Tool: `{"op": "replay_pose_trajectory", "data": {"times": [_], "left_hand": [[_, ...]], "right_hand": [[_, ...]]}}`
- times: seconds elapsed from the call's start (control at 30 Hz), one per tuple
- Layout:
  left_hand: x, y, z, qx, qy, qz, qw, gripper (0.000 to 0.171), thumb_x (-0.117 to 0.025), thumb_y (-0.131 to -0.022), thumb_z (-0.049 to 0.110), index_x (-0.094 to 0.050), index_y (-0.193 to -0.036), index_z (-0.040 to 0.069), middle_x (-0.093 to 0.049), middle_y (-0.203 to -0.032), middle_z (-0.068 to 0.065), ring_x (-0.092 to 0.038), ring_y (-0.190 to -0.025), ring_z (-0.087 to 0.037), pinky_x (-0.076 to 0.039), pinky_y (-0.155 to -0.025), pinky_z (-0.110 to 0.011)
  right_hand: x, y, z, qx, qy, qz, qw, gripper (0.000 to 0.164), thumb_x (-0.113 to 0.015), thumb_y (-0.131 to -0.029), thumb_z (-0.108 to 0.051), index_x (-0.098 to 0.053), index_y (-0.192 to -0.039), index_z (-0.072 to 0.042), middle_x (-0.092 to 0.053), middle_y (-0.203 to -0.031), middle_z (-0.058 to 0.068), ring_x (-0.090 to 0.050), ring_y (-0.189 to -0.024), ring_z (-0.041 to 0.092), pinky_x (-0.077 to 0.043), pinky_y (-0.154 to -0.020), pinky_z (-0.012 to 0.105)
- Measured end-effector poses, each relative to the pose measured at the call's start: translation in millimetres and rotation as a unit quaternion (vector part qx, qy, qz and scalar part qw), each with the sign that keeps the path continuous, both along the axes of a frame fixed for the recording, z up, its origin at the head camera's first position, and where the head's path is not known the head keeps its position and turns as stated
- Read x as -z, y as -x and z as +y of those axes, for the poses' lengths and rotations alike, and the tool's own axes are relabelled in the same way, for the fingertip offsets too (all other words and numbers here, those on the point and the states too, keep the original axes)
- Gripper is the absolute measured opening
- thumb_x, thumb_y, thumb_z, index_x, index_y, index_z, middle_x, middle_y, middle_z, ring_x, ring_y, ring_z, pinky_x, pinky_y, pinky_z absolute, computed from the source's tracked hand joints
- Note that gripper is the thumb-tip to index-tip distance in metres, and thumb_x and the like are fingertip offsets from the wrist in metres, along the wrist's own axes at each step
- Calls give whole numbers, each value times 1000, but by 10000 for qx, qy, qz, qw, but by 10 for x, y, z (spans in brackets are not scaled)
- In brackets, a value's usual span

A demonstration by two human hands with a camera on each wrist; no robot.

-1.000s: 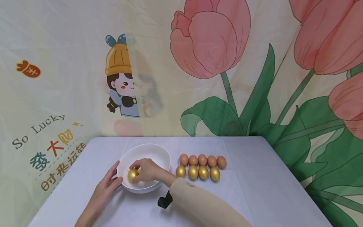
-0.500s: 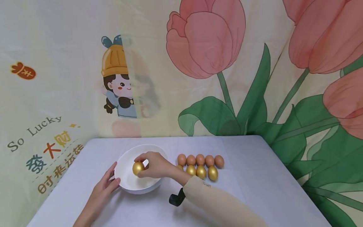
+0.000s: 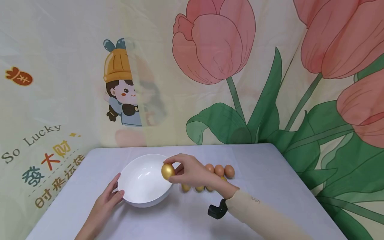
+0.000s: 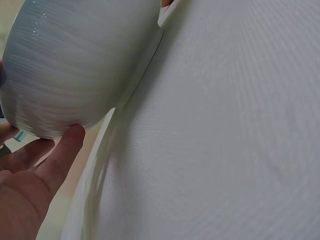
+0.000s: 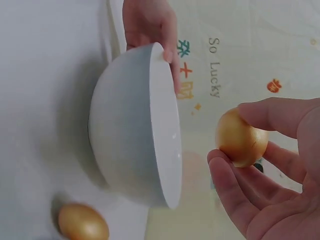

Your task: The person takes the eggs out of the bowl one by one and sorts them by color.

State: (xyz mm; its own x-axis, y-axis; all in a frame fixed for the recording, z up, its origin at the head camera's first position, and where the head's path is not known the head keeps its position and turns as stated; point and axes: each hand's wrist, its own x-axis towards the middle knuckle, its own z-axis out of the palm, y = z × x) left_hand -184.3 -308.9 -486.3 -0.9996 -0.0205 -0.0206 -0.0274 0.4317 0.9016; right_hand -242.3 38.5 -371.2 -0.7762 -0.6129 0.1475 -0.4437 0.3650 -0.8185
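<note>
A gold-coloured egg (image 3: 168,171) is pinched between the thumb and fingertips of my right hand (image 3: 190,171), overlapping the right rim of a white bowl (image 3: 145,181) in the head view. From the right wrist view, this egg is beyond the bowl's opening, apart from the rim. The bowl's visible inside is bare. At its left side my left hand (image 3: 105,200) rests fairly straight, spread fingers against the rim and outer wall. In the left wrist view, a fingertip (image 4: 75,132) touches the bowl's outer side.
Right of the bowl, brown eggs (image 3: 229,171) lie in a row. In front of them are several more golden eggs (image 3: 186,187), partly hidden behind my right hand. A white cloth (image 3: 270,200) covers the table; a printed backdrop (image 3: 168,133) stands behind.
My right hand has lifted the golden egg from inside the bowl and moved right with it to the right rim. My left hand stays at the bowl's left side.
</note>
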Motion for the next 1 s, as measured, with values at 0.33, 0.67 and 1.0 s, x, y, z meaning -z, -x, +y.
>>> {"op": "replay_pose_trajectory", "data": {"times": [0.33, 0.67, 1.0], "left_hand": [[-18, -24, -2, -42, 39, -85, 9999, 79, -56, -109, 49, -15, -173, 25, -38, -166, -22, -49, -115, 15, -50, -94, -10], [9, 1, -6, 12, -213, 12, 9998, 78, -58, -110, 43, -15, -173, 24, -38, -165, -22, -47, -112, 22, -50, -95, -10], [0, -10, 2, 78, -207, 257, 9994, 75, -58, -111, 38, -18, -173, 21, -40, -163, -24, -48, -113, 21, -51, -95, -10]], "right_hand": [[29, -34, 880, 493, -45, 360, 9981, 52, -84, -91, -10, -68, -140, -17, -67, -132, -1, -74, -96, 15, -63, -86, 29], [205, -115, 1491, 650, -11, 643, 9958, 53, -85, -91, -7, -66, -140, -12, -65, -134, 8, -73, -103, 22, -64, -86, 31], [449, -147, 1873, 766, 58, 972, 9923, 52, -86, -90, -7, -67, -138, -9, -66, -132, 12, -74, -99, 20, -65, -87, 33]]}}
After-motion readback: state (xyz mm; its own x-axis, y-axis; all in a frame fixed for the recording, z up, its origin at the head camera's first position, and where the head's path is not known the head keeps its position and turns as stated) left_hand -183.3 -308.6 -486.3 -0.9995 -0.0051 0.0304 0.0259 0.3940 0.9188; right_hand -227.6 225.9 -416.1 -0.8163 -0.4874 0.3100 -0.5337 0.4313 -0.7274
